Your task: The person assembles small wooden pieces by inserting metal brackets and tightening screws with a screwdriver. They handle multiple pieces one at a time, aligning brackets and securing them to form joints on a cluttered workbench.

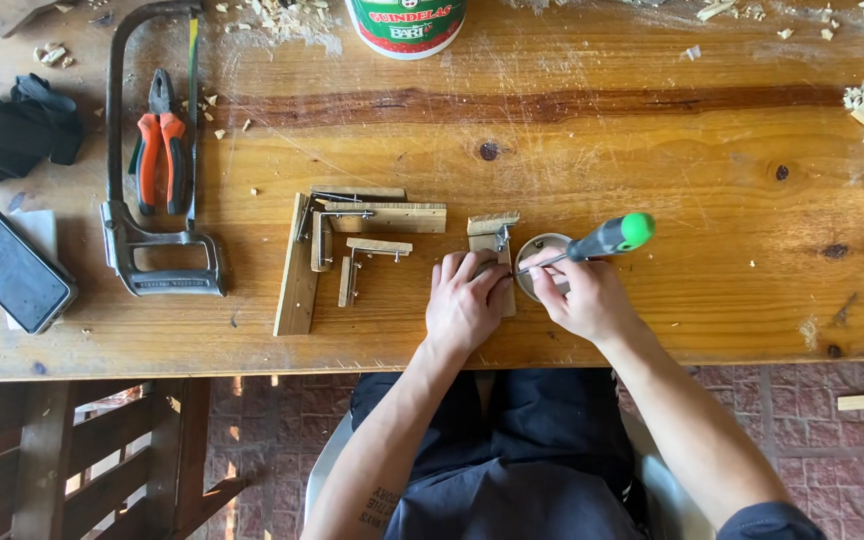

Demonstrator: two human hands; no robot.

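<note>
Standing by the bench here, looking down at a wooden table (652,180) covered in scratches and wood chips. The left hand (464,305) is curled down flat over a small wooden piece (493,240) with a metal bracket, pinning it to the table just below the middle of the top. The right hand (582,295) is wrapped around a screwdriver (602,240) with a grey shaft grip and a green cap; the tool slants from the hand up toward 2 o'clock, tip pointing at the bracket on that piece. Just at 3 o'clock of the wooden piece, half under the right hand, sits a small round tin (542,255).

At 9 o'clock of the hands there's a cluster of more wooden corner pieces (352,250) laid out in L shapes. Further toward 9 lies a hacksaw (147,200) with orange-handled pliers (160,140) inside its frame, then a phone (12,270) and a black strap (12,125). A white bucket (407,25) stands at 12 o'clock on the far edge.
</note>
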